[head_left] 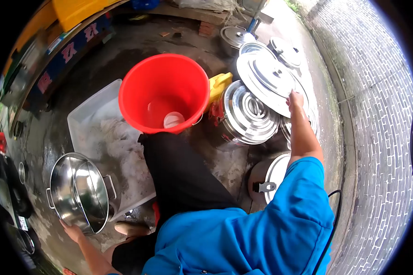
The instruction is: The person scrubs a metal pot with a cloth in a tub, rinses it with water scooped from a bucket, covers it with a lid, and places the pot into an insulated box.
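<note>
My right hand (296,99) is closed on the edge of a large shiny metal lid (257,89), which has a dark knob and lies over other lids and pots at the upper right. At the lower left, my left hand (72,230) is at the near edge of a steel divided pot (89,178); its fingertips are partly hidden by the rim. This pot has two loop handles and a curved divider, and overlaps a clear plastic tub (94,98) of foamy water. A red bucket (165,75) with a small white object (173,120) inside stands before my knees.
A stockpot with a ringed lid (252,110) stands beside a yellow container (220,85). Near my right side is a pressure cooker (273,176). More lidded pots (236,36) stand farther back. A brick wall (376,114) runs along the right; the floor (137,36) is wet.
</note>
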A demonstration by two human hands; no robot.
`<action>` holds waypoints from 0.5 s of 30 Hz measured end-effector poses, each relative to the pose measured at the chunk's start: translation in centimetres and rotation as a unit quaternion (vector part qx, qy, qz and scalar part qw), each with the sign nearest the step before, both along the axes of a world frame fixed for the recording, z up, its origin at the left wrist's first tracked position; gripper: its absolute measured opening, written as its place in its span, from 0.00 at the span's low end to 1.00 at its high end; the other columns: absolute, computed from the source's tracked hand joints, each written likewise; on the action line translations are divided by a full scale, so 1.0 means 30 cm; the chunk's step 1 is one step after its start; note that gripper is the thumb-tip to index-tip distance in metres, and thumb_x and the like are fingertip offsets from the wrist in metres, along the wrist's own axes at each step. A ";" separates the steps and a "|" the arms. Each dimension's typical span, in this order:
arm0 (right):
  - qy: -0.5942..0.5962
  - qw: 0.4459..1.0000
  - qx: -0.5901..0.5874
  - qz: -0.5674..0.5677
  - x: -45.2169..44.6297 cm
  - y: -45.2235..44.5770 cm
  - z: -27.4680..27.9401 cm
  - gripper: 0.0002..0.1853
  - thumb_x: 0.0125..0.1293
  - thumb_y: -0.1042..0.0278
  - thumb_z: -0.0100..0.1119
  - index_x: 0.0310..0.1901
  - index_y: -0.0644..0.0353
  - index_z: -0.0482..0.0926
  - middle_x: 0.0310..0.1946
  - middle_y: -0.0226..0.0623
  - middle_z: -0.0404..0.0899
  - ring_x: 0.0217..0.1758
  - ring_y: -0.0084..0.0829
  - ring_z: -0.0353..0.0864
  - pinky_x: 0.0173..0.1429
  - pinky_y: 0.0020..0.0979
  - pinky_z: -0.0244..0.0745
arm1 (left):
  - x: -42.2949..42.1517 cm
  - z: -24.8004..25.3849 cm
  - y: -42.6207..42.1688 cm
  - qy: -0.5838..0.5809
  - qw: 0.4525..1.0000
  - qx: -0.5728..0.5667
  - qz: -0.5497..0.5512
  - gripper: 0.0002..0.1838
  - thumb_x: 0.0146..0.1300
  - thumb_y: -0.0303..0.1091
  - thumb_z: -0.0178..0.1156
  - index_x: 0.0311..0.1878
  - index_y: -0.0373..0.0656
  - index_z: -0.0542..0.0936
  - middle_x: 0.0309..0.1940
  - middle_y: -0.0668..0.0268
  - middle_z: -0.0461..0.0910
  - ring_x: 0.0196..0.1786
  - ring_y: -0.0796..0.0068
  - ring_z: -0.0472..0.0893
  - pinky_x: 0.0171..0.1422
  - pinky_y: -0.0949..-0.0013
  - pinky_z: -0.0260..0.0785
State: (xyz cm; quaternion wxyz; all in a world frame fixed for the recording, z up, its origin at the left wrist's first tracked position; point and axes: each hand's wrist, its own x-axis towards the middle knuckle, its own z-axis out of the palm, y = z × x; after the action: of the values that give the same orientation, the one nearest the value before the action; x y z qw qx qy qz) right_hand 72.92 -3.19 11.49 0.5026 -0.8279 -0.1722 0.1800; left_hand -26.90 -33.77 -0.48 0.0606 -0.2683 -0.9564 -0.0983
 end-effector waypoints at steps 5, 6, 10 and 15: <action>-0.352 0.883 -0.279 0.133 0.065 0.174 -0.072 0.28 0.60 0.50 0.55 0.61 0.50 0.69 0.58 0.44 0.69 0.63 0.45 0.67 0.62 0.53 0.62 | 0.023 0.054 0.023 -0.055 0.989 -0.120 0.060 0.40 0.57 0.28 0.46 0.73 0.64 0.45 0.51 0.52 0.77 0.51 0.45 0.74 0.54 0.54 0.68; -0.347 0.868 -0.323 0.147 -0.006 0.195 -0.012 0.29 0.60 0.49 0.54 0.63 0.45 0.67 0.64 0.40 0.64 0.68 0.43 0.60 0.64 0.56 0.58 | -0.025 0.034 -0.005 -0.046 0.988 -0.135 0.057 0.41 0.58 0.30 0.46 0.73 0.66 0.41 0.51 0.53 0.77 0.52 0.46 0.75 0.56 0.49 0.65; -0.382 0.797 -0.434 0.177 -0.002 0.375 0.010 0.30 0.62 0.42 0.48 0.67 0.30 0.59 0.73 0.27 0.46 0.76 0.40 0.40 0.68 0.63 0.41 | 0.123 0.118 0.088 -0.035 0.949 -0.263 0.173 0.39 0.64 0.42 0.46 0.73 0.65 0.36 0.52 0.58 0.78 0.55 0.53 0.75 0.63 0.31 0.49; -0.327 0.818 -0.458 0.119 0.143 0.585 -0.103 0.33 0.63 0.39 0.46 0.69 0.26 0.52 0.74 0.30 0.43 0.76 0.46 0.37 0.70 0.63 0.41 | 0.115 0.129 0.125 -0.038 0.936 -0.276 0.215 0.40 0.65 0.40 0.45 0.72 0.66 0.33 0.52 0.57 0.77 0.55 0.55 0.76 0.65 0.34 0.50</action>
State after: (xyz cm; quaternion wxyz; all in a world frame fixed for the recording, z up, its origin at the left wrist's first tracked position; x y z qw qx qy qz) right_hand 77.21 14.36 8.39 -0.0454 -0.9458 -0.3212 0.0156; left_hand -23.44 -30.03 3.40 -0.0321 -0.0581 -0.9823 0.1749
